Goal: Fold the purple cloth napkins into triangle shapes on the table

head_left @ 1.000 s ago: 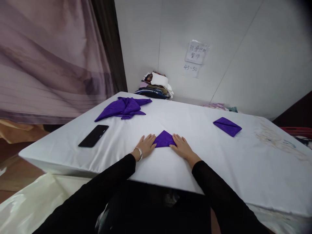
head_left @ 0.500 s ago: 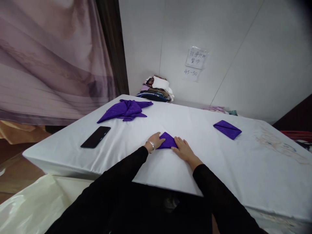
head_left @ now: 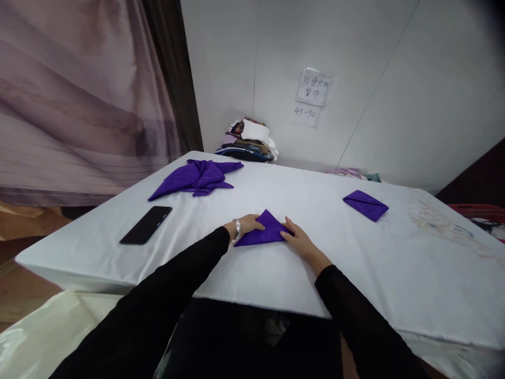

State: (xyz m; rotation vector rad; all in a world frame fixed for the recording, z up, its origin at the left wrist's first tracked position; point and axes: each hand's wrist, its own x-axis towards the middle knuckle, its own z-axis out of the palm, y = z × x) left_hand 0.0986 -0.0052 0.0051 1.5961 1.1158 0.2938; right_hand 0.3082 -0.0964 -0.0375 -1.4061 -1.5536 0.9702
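Note:
A purple cloth napkin [head_left: 266, 231], folded into a triangle, lies on the white-covered table in front of me. Its long edge faces me and its peak points away. My left hand [head_left: 249, 223], with a silver bracelet at the wrist, grips the left slanting side, thumb on top. The napkin's left corner sticks out below that hand. At the right corner, my right hand [head_left: 296, 238] pinches the cloth between thumb and fingers; part of that corner is hidden. To the right lies another purple napkin [head_left: 366, 205], folded into a flat packet.
Loose purple cloths [head_left: 197, 177] lie bunched at the back left, with a black phone [head_left: 145, 225] nearer me. Piled fabrics [head_left: 248, 139] stand by the wall beneath paper signs [head_left: 311, 95]. The white tablecloth [head_left: 339, 273] hangs over the front edge. A curtain [head_left: 79, 95] hangs at left.
My left hand has shifted slightly left, and more of the napkin's left corner shows. My right hand's fingers have gone from lying flat to pinching the right corner. The camera view has shifted slightly.

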